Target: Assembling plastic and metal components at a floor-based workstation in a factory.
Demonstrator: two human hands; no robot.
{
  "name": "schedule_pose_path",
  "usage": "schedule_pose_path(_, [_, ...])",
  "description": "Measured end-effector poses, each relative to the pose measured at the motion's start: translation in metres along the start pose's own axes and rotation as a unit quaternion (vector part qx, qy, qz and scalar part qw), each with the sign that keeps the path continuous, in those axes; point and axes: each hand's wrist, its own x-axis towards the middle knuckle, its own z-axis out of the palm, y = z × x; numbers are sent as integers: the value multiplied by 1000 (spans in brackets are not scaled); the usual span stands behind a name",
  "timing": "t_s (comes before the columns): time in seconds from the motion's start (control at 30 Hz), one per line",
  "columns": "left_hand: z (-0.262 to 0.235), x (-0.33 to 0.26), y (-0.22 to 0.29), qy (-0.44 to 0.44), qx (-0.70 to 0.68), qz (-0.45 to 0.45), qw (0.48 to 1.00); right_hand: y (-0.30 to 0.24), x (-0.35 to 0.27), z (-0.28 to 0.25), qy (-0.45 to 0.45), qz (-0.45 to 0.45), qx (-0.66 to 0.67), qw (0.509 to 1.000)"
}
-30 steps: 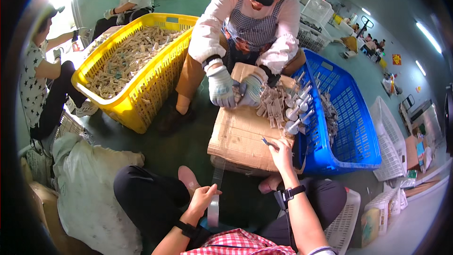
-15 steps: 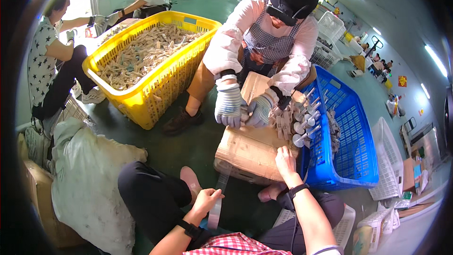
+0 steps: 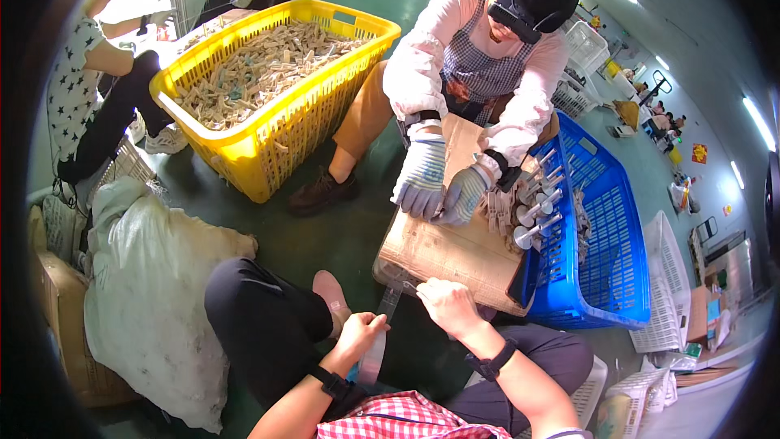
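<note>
A flat translucent strip (image 3: pixel 375 358) runs from between my knees up to the near edge of a cardboard box (image 3: pixel 443 252). My left hand (image 3: pixel 361 336) is closed in a pinch on this strip, just below the box. My right hand (image 3: pixel 449 306) is at the box's near edge, beside the strip's upper end; its fingers are closed, and what they pinch is too small to name. Across from me, a co-worker's striped-gloved hands (image 3: pixel 443 195) meet on the box top. Small wooden-looking pieces and round-ended metal pieces (image 3: pixel 536 215) lie by their right.
A blue plastic basket (image 3: pixel 605 276) stands against the box's right side. To the left are a yellow basket (image 3: pixel 268 175) heaped with small wooden-looking pieces and a bulging white sack (image 3: pixel 158 301). White crates (image 3: pixel 674 276) stand farther right. Two more people sit at the upper left.
My right hand has moved left and nearer me, from the box's right side to its near edge by the strip. My left hand stays near the strip. The co-worker's gloved hands have shifted slightly.
</note>
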Motion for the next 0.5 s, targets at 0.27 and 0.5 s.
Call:
schedule_pose_path(0.27, [0,1,5,26,-38,31,998,-5,19,56,-61,-12,-161,985])
schedule_pose_path(0.5, [2,-13,-13,15,30,31,999,6,-3,84,-216,3,-205,955])
